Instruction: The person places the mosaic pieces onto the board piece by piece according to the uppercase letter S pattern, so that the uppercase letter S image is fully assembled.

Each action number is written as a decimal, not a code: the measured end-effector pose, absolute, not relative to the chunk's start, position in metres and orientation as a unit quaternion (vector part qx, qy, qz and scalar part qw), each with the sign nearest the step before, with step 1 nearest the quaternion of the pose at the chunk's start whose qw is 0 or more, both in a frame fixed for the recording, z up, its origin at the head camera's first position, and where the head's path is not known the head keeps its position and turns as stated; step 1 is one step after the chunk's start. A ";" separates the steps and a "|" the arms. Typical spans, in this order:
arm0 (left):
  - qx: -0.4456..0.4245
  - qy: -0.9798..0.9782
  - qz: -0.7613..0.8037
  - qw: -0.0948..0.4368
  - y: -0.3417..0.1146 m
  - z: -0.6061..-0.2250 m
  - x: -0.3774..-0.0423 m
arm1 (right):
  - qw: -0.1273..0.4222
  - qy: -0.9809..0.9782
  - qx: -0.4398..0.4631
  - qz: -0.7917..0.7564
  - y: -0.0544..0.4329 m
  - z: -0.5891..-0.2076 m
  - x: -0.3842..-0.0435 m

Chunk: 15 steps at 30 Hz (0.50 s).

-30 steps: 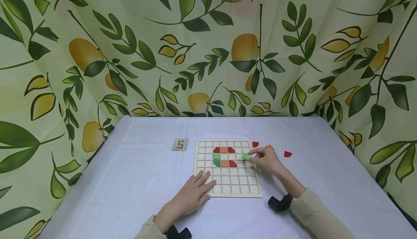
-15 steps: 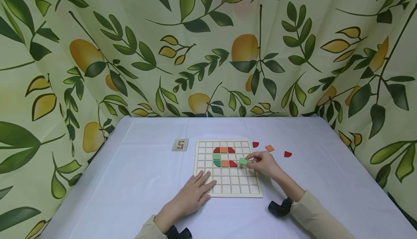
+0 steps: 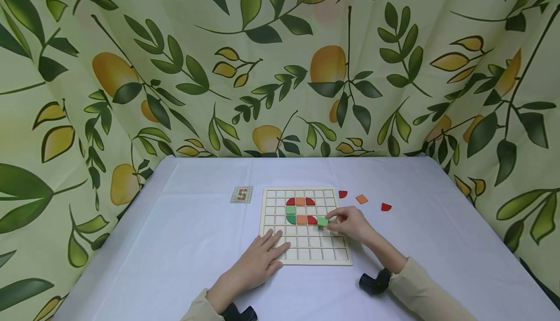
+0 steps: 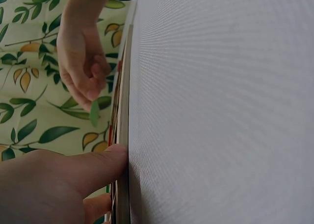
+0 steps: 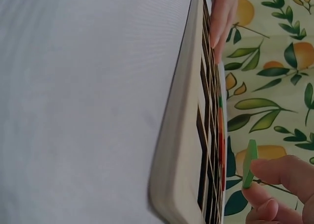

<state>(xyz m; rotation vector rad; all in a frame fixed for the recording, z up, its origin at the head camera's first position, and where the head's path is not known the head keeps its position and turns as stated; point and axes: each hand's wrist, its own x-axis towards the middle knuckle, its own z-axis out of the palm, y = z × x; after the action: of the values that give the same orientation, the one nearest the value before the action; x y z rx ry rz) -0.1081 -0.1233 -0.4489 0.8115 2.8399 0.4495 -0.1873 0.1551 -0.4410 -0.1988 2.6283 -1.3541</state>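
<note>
My right hand (image 3: 351, 222) pinches a light green square tile (image 3: 322, 221) between thumb and finger, close over the grid board (image 3: 306, 254). In the right wrist view the green tile (image 5: 250, 163) is tilted and held above the board's surface. My left hand (image 3: 255, 261) rests with spread fingers on the board's near left corner; its thumb (image 4: 105, 169) lies at the board edge in the left wrist view. Set in the board's cells are red, orange and green tiles, among them an orange square (image 3: 302, 220) and a red quarter-round tile (image 3: 312, 220) just left of the held tile.
A small pattern card (image 3: 241, 194) showing a gridded figure lies left of the board. Right of it are two loose red quarter-round tiles (image 3: 343, 194) and an orange square tile (image 3: 361, 199). A leaf-and-fruit patterned curtain (image 3: 280, 68) hangs behind the white table (image 3: 175, 223).
My right hand has moved left and nearer with the green tile, bringing it beside the red quarter-round tile. The loose orange tile has come out from behind the hand. My left hand stays put.
</note>
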 end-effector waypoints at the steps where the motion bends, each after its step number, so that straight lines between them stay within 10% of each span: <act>1: 0.272 0.948 0.150 0.076 -0.123 -0.449 -0.108 | 0.088 0.883 -0.071 -0.455 0.155 -0.442 -0.187; 15: 0.271 0.948 0.147 0.074 -0.124 -0.448 -0.108 | 0.094 0.887 -0.093 -0.442 0.148 -0.444 -0.185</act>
<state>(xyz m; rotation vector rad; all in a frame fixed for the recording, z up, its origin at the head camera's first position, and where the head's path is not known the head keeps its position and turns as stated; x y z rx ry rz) -0.1076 -0.1236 -0.4484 0.8132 2.8462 0.4401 -0.1850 0.1479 -0.4443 -0.2747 2.6307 -1.3124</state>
